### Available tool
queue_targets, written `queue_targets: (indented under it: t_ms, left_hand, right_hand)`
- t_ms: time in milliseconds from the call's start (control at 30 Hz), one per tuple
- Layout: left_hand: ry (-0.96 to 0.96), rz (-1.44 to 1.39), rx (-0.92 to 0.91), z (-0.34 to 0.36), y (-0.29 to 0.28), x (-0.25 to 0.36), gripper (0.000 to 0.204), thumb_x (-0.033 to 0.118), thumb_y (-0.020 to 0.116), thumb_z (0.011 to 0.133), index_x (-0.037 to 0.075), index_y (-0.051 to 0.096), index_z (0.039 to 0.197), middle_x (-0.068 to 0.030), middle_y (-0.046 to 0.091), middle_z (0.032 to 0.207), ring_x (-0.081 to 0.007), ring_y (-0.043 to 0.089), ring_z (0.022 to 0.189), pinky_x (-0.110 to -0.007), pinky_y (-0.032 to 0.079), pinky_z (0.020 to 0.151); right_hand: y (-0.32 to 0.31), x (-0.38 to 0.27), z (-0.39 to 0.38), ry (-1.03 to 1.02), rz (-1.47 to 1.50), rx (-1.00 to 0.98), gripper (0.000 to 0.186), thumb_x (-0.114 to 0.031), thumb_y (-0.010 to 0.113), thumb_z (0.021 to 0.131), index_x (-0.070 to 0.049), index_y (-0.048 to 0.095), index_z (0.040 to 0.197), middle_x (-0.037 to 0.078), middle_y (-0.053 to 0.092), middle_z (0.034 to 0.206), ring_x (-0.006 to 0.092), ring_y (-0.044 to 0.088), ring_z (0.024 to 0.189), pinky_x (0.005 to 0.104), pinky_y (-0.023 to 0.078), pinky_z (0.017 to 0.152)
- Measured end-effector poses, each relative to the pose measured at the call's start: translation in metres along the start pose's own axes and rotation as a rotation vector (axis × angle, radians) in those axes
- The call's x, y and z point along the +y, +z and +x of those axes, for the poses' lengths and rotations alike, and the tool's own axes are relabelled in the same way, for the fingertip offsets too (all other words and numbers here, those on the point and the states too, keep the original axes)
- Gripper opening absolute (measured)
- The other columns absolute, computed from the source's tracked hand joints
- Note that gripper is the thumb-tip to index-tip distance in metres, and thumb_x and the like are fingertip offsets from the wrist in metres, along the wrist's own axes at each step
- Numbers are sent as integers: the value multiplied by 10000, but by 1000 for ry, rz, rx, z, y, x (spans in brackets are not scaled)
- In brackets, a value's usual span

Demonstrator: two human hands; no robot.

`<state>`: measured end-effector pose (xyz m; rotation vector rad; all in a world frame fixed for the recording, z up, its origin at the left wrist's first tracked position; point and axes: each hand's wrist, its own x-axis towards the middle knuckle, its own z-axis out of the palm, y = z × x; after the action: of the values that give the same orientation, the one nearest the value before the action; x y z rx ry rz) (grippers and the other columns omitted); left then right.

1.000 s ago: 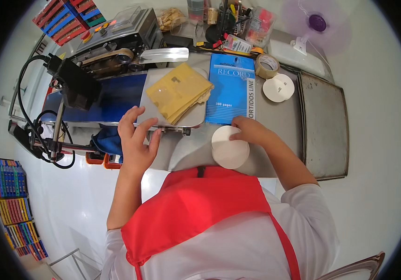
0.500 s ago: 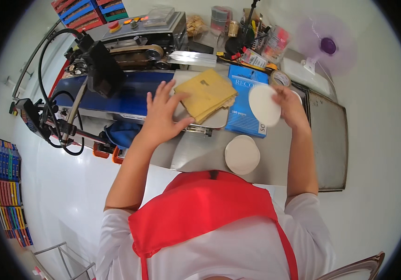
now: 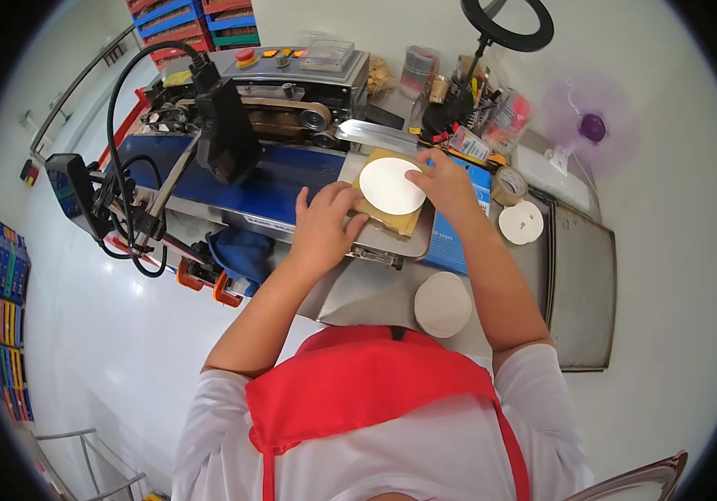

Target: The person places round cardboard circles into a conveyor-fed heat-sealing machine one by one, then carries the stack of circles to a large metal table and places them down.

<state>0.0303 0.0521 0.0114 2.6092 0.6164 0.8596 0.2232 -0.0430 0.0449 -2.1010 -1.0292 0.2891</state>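
In the head view, your right hand pinches the right edge of a white disc, which lies over a yellow pad; you cannot tell whether disc and pad touch. Your left hand is loosely spread, its fingertips at the pad's left edge. The pad rests on a metal plate at the end of the blue belt. A blue book lies just right of the plate, and a round white stack sits near your red apron.
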Motion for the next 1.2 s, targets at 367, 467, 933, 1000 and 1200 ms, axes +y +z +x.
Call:
queue_targets:
  t_ms: [367,467,933,1000,1200]
  left_hand:
    - [34,39,-49,1,-7,0,296,196,656,760,184,605,1051,-51,540,1057,-224,524,1011,-550,262,961]
    - [33,44,-39,2,-11,-2,283,196,655,762,163,608,1039,-44,548,1058,-213,522,1023,-553,259,963]
    - [-47,110,-30,-11,-41,-35,246,153,642,774,159,618,1018,1,571,1069,-190,532,1028,-551,242,980]
    - [-79,123,-46,-14,-42,-36,248,155,651,767,160,621,1014,2,575,1057,-188,534,1024,-549,241,982]
    - [-94,161,19,-19,-46,-40,252,162,663,758,164,625,1007,0,578,1047,-197,536,1020,-545,254,977]
  right_hand:
    - [13,10,3,-49,-37,43,226,-273,618,799,-80,623,916,122,637,828,283,606,754,365,468,675]
    - [10,18,1,-124,15,22,215,-236,621,802,-81,643,950,110,591,884,245,582,790,336,464,703]
    - [31,-20,-8,-114,1,-146,247,-224,647,785,-91,658,994,119,490,944,241,542,829,326,451,753]
    - [36,-18,-4,-206,37,-137,249,-225,642,785,-96,659,998,120,490,922,256,538,833,329,443,760]
    - [46,-27,9,-263,30,-191,253,-219,630,791,-89,653,1006,132,483,945,271,524,881,330,426,797]
